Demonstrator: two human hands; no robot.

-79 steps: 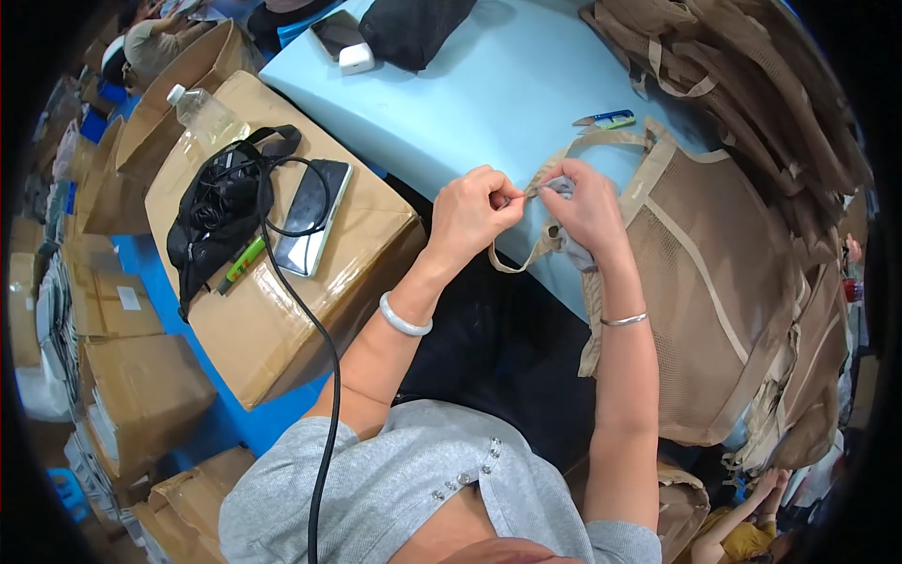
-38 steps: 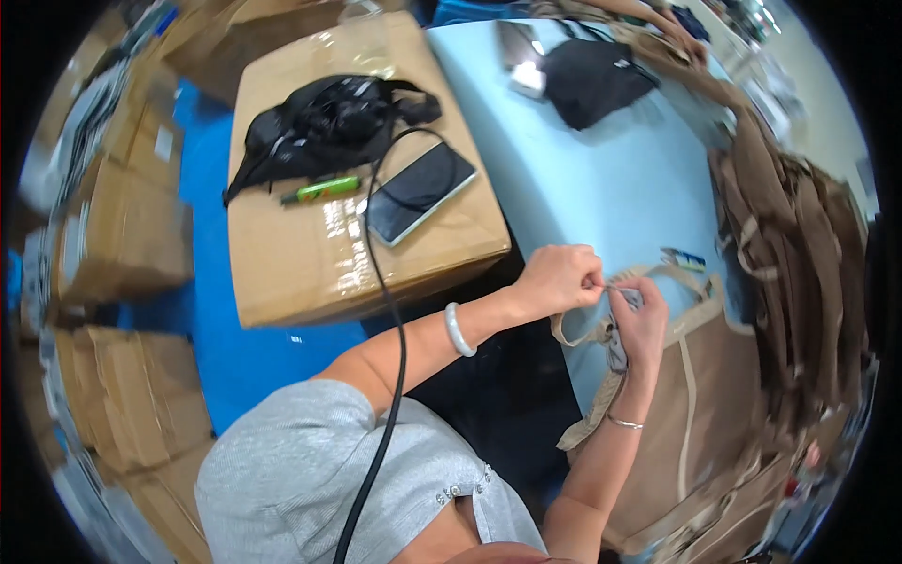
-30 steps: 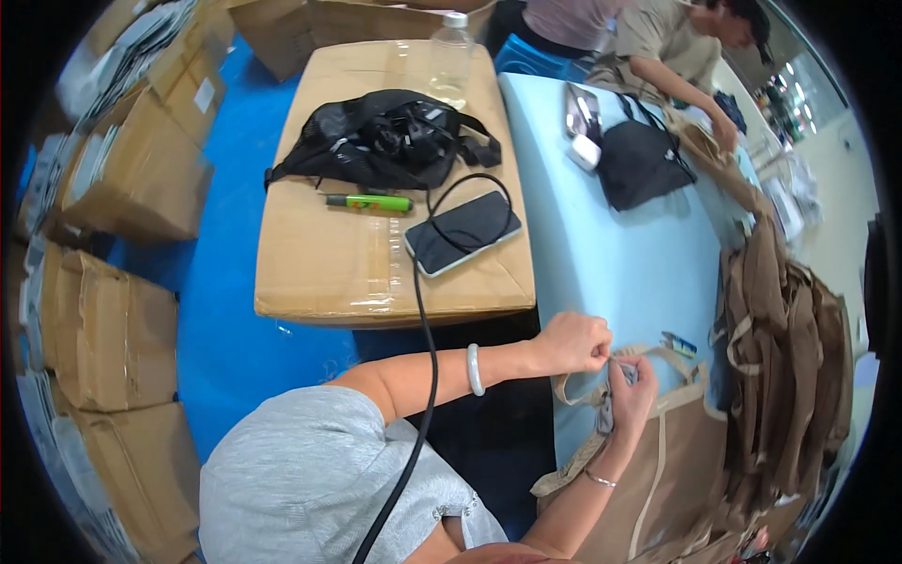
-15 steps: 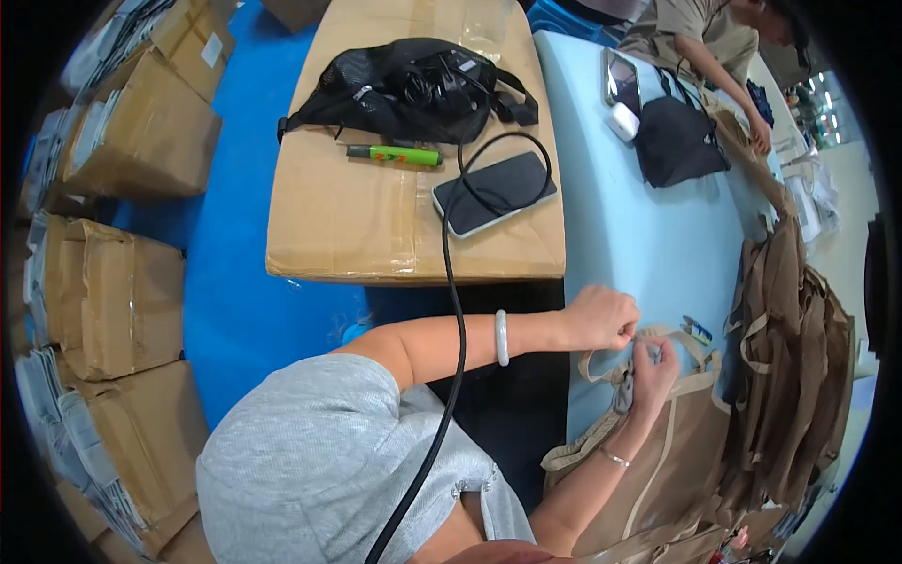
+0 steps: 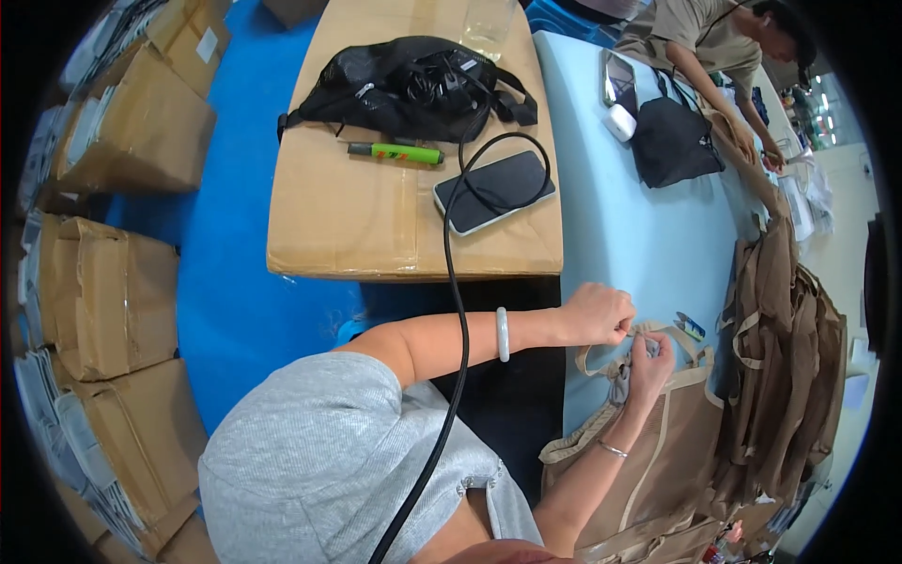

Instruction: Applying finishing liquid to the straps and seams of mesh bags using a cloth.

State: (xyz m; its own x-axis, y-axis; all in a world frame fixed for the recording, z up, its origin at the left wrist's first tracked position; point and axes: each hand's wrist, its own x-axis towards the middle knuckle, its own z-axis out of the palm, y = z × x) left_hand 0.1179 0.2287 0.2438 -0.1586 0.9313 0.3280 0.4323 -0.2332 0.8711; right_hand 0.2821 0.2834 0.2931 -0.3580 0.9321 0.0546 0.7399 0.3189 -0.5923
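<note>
My left hand point(image 5: 598, 315) is closed, its fingertips pinched together above the beige strap point(image 5: 587, 362) of a brown fabric bag point(image 5: 672, 442). Right beside it, nearly touching, my right hand point(image 5: 650, 367) is closed too, thumb and forefinger pressed together. Whatever lies between the fingertips is too small to make out. Greyish bunched material point(image 5: 618, 383) shows by my right hand. The bag has pale trim and lies on the light blue table under my right forearm. Small blue-green thread snips point(image 5: 691, 326) rest just beyond the strap.
More brown fabric pieces point(image 5: 775, 367) are heaped at right. A cardboard box point(image 5: 348, 226) bears a black mesh bag point(image 5: 404, 89), green marker point(image 5: 395, 152) and cabled phone point(image 5: 493, 193). Another person point(image 5: 705, 47) works at the far right. Open cartons point(image 5: 122, 291) line the left.
My hands stay together at the strap, with only a slight shift of the right fingers. The other person's head and hands have moved a little to the right.
</note>
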